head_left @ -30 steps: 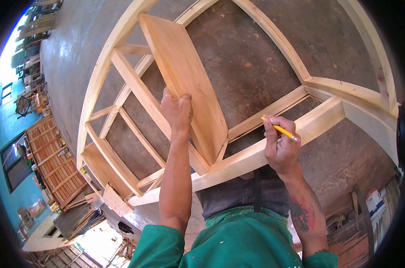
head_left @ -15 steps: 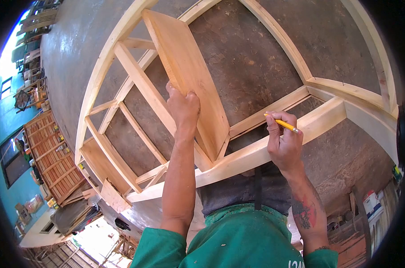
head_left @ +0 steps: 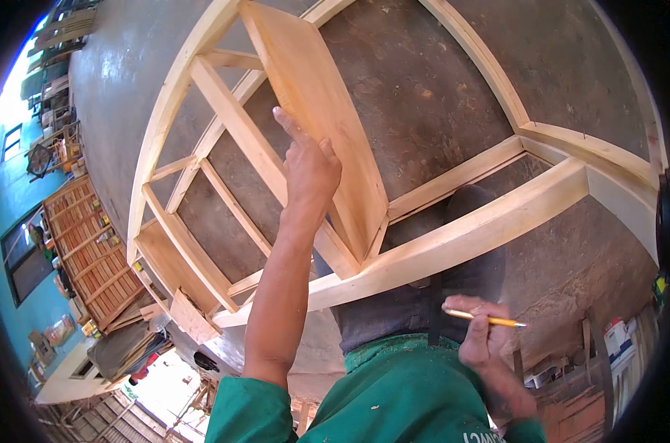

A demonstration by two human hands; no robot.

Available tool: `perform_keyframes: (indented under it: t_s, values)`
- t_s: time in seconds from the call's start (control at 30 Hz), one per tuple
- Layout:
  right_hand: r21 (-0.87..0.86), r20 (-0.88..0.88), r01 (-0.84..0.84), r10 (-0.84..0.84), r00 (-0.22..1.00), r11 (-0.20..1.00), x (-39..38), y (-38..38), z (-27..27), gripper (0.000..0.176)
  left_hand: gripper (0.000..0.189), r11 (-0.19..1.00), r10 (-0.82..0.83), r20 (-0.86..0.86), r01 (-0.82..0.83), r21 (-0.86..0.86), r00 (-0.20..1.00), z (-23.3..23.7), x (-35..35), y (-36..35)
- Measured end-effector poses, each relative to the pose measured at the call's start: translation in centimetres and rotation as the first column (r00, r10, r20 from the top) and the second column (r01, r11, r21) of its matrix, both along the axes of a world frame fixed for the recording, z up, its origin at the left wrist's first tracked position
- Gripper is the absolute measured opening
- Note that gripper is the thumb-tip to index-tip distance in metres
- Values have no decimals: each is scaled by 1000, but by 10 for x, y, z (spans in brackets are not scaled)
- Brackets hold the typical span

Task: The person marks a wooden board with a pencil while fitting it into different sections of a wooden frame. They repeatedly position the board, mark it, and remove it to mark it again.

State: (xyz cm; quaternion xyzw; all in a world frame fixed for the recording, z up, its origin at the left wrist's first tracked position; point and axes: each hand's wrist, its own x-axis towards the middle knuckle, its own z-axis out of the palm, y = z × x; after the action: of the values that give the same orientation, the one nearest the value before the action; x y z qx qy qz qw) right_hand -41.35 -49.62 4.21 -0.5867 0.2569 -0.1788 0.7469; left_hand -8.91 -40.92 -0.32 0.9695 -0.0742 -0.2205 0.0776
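A pale wooden frame [head_left: 453, 255] of long rails and crosspieces spans the middle of the view. Across it stands a wide wooden board [head_left: 313, 81], tilted, its lower end at the near rail. My left hand [head_left: 309, 166] is at the left edge of this board, index finger stretched along the edge and thumb on its face. Low on the right, near my waist, my right hand [head_left: 486, 328] holds a yellow pencil [head_left: 497, 321] between its fingers, apart from the wood.
Two nails stick up from the rail [head_left: 600, 148] on the right. A slatted wooden panel [head_left: 91, 251] leans by the blue wall [head_left: 2, 192] at the left. Tools and scrap wood [head_left: 578, 391] lie at the lower right, on the grey floor [head_left: 549, 280].
My right hand has moved down from the near rail toward my waist with the pencil. My left index finger has stretched out along the board's edge. The view has shifted slightly.
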Motion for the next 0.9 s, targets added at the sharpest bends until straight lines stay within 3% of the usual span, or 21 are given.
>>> perform_keyframes:
  t_s: [0.03, 0.1, 0.13, 0.2, 0.27, 0.33, 0.4, 0.47, 0.53, 0.57, 0.6, 0.63, 0.77, 0.83, 0.87, 0.9]
  values:
    - [2, -9, 6, -6, 1000, 1000, -15, 8, -7, 16, 92, 1000, 0, -5, 0, 30, 1000, 4, 0, -3]
    - [210, -349, 175, -93, 932, 962, -38, 21, -22, 18, 90, 999, 8, -22, -7, 39, 1000, 6, 1, -6]
    - [210, -362, 179, -94, 927, 961, -37, 23, -33, 18, 88, 999, 22, -29, -21, 44, 999, 6, 1, -6]
    - [371, -595, 428, -143, 791, 824, -24, 18, -65, 26, 88, 998, 23, -50, -20, 54, 998, 6, 2, -3]
    - [528, -484, 348, -62, 873, 775, -21, 19, -120, 30, 88, 998, 23, -53, -20, 58, 998, 10, 2, -8]
    - [317, -489, 569, -383, 783, 758, 49, 40, -130, 27, 87, 976, 15, -64, -1, 218, 998, 17, 2, -15]
    - [481, -566, 218, 111, 817, 849, 84, 16, -159, 26, 86, 975, -20, -77, 36, 221, 997, 19, 5, -17]
    - [303, -487, 8, 148, 861, 953, 110, 28, -220, 29, 85, 970, -51, -97, 73, 231, 994, 16, 4, -10]
    - [343, -490, -221, 375, 787, 913, 139, 24, -238, 46, 82, 968, -175, 6, 171, 183, 984, 9, 3, -1]
    - [351, -495, -214, 374, 784, 912, 151, 24, -243, 46, 82, 966, -180, -3, 177, 188, 984, 4, 3, 6]
    - [484, -462, -263, 499, 733, 834, 162, 25, -243, 51, 79, 889, -409, 162, 352, 294, 898, -1, 2, 14]
    - [605, -408, -303, 614, 676, 736, 167, 26, -242, 57, 76, 769, -617, 292, 481, 421, 731, -6, 1, 21]
    - [624, -380, -285, 601, 704, 728, 173, 26, -243, 71, 77, 817, -575, 390, 479, 321, 719, -10, 0, 28]
    - [656, -334, -339, 662, 671, 674, 171, 21, -247, 81, 76, 960, -274, 162, 259, 111, 948, 7, -3, 14]
    - [659, -343, -328, 658, 670, 677, 170, 23, -257, 81, 76, 959, -279, 151, 265, 106, 948, 3, -2, 15]
    - [573, -319, -421, 664, 676, 704, 172, 27, -264, 82, 74, 945, -325, 237, 320, 59, 916, 0, 1, 17]
